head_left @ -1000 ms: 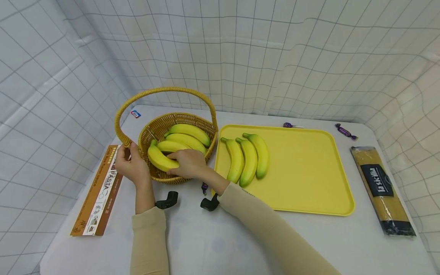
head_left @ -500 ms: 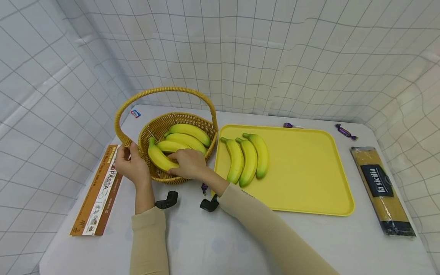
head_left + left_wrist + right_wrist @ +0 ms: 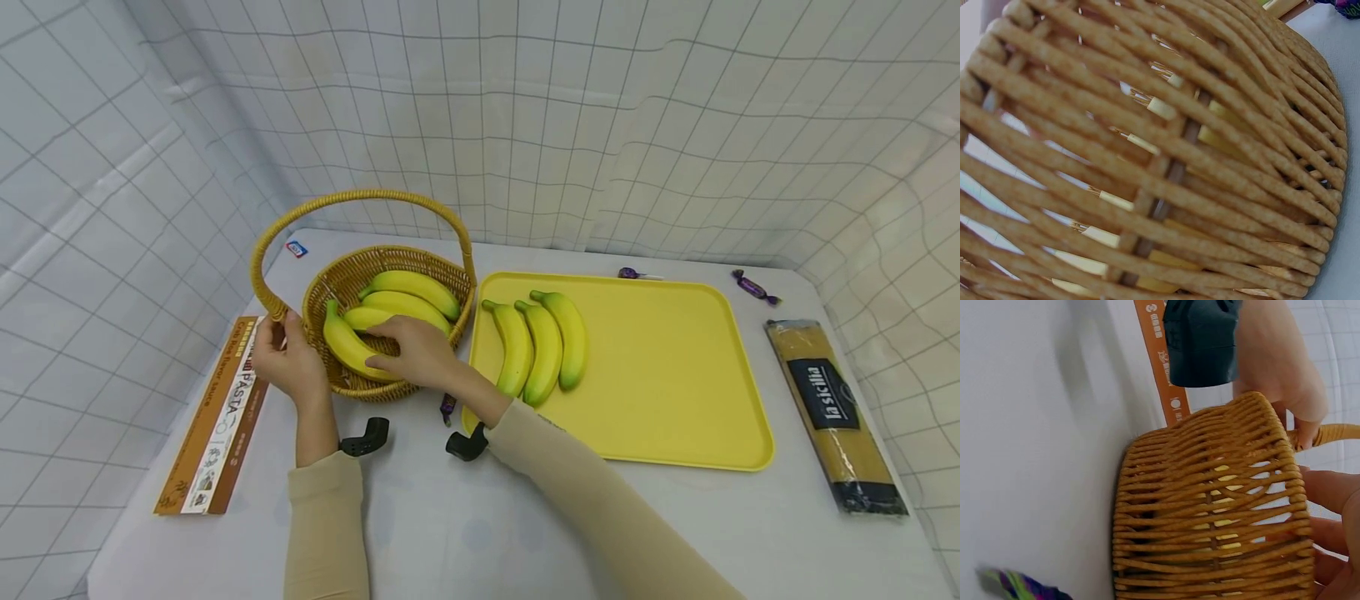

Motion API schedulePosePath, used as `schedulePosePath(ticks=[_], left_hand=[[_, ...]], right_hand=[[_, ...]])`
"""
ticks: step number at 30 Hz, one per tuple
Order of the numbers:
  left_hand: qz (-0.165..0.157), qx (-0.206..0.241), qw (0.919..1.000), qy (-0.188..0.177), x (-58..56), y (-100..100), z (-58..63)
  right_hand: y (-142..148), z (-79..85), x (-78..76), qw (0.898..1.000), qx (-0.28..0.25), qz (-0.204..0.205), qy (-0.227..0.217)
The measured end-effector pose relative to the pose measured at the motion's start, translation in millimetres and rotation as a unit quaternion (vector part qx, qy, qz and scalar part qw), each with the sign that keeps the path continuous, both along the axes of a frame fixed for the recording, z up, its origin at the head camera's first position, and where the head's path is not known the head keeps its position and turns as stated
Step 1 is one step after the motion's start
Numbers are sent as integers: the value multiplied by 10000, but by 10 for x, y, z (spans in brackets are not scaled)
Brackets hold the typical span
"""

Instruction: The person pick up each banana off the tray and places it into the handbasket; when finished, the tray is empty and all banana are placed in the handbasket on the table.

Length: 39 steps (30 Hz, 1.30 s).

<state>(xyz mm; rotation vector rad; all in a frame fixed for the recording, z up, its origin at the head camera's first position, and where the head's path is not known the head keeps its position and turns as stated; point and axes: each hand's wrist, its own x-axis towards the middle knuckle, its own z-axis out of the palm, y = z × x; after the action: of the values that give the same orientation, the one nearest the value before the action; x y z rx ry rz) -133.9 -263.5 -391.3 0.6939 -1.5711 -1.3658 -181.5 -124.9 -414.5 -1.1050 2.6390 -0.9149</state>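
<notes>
One pinch confirmed: left hand (image 3: 291,360) on the handle (image 3: 367,195) of the basket (image 3: 1210,519). Right hand (image 3: 422,354) bends over the near banana (image 3: 347,340), under the thumb; whether those fingers pinch, I cannot tell. I should steady the basket, wrap low, avoid farther bananas (image 3: 416,286) beyond the fingertips.

On my feed a white table (image 3: 420,517) carries a wicker basket (image 3: 348,273) left of centre, a yellow tray (image 3: 660,375) right of centre, a lollipop (image 3: 629,272) above that, a PASTA box (image 3: 213,425) at left, a "la sicilia" packet (image 3: 836,412) far right.
</notes>
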Motion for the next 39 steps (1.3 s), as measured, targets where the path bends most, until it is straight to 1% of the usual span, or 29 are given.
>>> schedulePosePath(ticks=[4,9,16,19,24,29,33,36,39], left_hand=[[-8,-4,10000,8,2,4,3],[-33,24,10000,-11,2,1,9],[3,75,9999,-75,-14,-7,-7],[36,70,9999,-106,-22,-20,-25],[48,83,9999,-128,-22,-28,-41],[20,61,9999,-156,-11,-22,-35],[-9,71,9998,-168,-4,-9,-22],[-3,90,9998,-162,-2,-4,-15],[6,108,9998,-161,-2,-4,-14]], right_hand=[[113,50,5,9981,-587,-58,-194],[317,123,45,9933,-1058,-269,-382],[729,173,111,9838,-1673,-488,-413],[913,173,128,9807,-1790,-687,-387],[1224,145,115,9758,-1851,-1132,-288],[1552,119,108,9676,-1934,-1598,-296],[1801,69,95,9598,-1961,-2001,-191],[1960,12,70,9548,-1970,-2225,-108],[2087,-49,38,9498,-1962,-2434,-154]])
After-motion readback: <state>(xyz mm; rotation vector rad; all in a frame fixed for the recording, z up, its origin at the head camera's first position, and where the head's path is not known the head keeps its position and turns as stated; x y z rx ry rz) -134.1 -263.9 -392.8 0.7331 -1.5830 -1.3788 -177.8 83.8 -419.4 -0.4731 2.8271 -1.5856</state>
